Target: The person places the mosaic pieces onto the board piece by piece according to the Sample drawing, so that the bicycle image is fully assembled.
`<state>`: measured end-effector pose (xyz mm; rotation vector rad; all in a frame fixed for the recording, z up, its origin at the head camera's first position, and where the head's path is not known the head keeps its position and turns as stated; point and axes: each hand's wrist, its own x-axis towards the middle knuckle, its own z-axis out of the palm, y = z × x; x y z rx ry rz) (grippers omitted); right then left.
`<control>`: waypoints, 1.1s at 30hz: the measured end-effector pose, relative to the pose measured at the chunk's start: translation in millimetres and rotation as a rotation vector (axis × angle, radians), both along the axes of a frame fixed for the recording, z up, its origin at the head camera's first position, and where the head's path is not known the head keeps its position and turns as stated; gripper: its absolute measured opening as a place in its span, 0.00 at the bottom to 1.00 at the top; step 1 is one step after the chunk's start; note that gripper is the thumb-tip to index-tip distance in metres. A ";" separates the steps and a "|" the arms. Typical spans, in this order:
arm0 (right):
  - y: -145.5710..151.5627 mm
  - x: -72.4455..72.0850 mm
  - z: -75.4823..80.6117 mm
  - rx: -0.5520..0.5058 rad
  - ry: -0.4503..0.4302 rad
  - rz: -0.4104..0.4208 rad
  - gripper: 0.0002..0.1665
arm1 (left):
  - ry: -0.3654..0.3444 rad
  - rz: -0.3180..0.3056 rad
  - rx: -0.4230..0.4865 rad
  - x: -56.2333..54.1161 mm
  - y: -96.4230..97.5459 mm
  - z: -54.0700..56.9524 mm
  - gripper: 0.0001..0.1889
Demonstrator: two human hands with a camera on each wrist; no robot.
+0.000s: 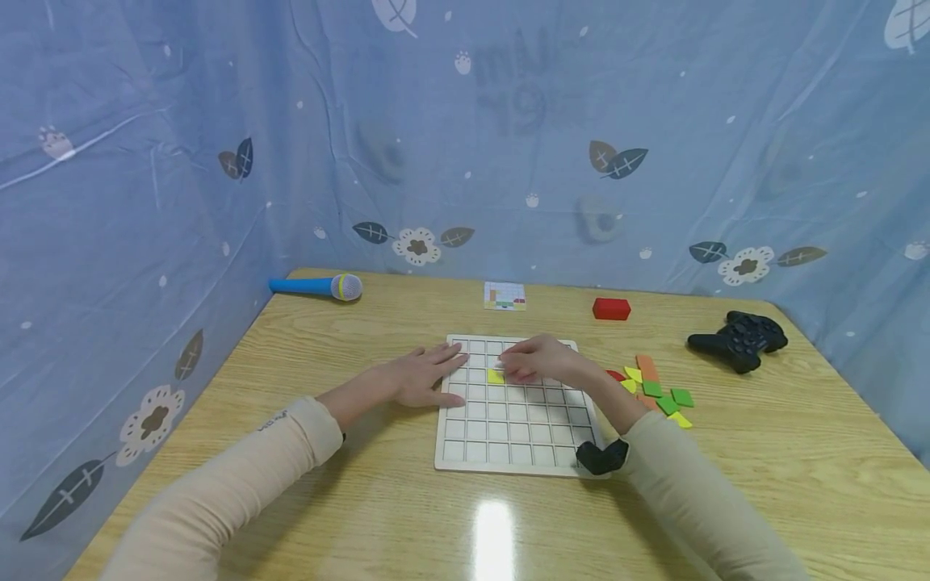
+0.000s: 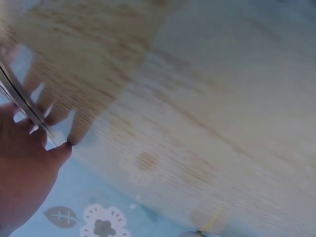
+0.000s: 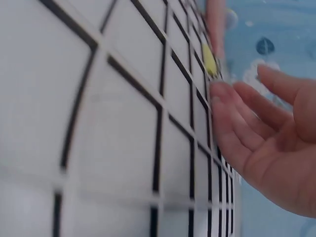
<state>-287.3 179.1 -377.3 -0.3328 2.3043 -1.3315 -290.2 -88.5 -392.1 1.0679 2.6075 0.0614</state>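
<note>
Head view shows the left hand, fingers spread and grasping nothing, resting on the left edge of the white grid board. Beside the yellow tile in a far-half cell, the right hand is loosely bent and empty. Loose coloured tiles lie right of the board.

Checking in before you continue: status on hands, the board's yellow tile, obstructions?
Left hand on left edge of board. Right hand beside yellow tile, nothing visibly held. Tile on board, seating unclear. Right hand blocks some board.
</note>
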 end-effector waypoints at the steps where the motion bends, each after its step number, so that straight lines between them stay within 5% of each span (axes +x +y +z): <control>1: 4.9 0.7 1.0 -0.008 -0.010 0.010 0.27 | 0.001 -0.002 0.000 0.1 0.0 -0.1 0.44; 10: 61.7 5.4 0.9 -0.240 -0.102 0.012 0.30 | -0.015 -0.004 0.009 1.4 -1.7 0.6 0.44; 33: 162.7 38.9 -2.8 -0.253 -0.015 -0.188 0.40 | 0.012 -0.031 0.030 -2.5 -2.8 -4.0 0.45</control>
